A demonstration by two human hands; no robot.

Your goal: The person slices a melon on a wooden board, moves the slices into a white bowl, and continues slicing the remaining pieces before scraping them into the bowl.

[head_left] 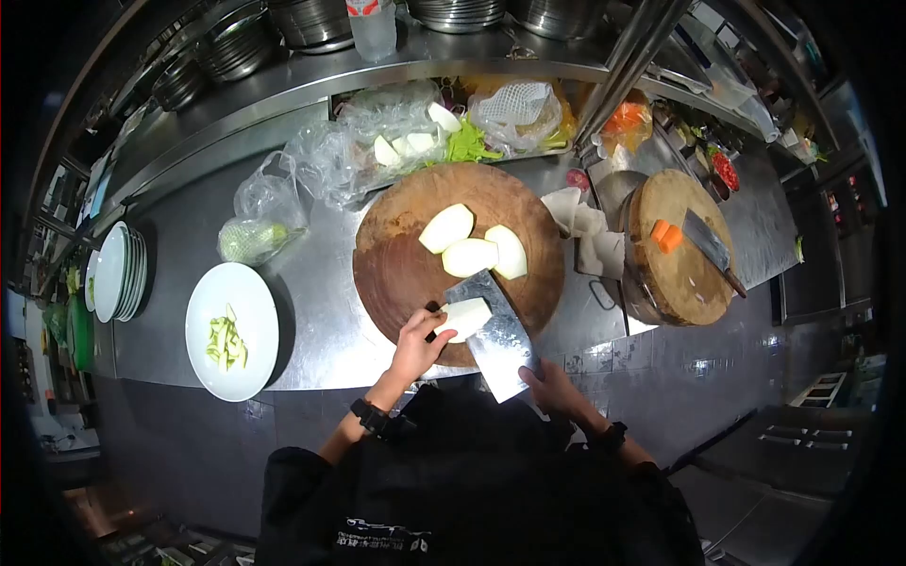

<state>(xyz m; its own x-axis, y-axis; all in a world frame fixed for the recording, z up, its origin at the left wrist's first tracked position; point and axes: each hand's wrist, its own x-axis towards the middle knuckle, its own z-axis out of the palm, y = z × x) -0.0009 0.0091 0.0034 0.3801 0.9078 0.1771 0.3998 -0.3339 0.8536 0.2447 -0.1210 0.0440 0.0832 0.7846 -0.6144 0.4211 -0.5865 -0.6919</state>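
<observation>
Near the front of the round board point(401, 269), the left hand point(415, 347) grips a pale vegetable piece point(464, 319); a loose pinch could let it slip, putting fingertips against the cleaver point(502, 341) gripped by the right hand point(555, 390). Open counter point(316, 325) separates plate point(206, 316) from board; cloths point(600, 251) crowd its right.
</observation>
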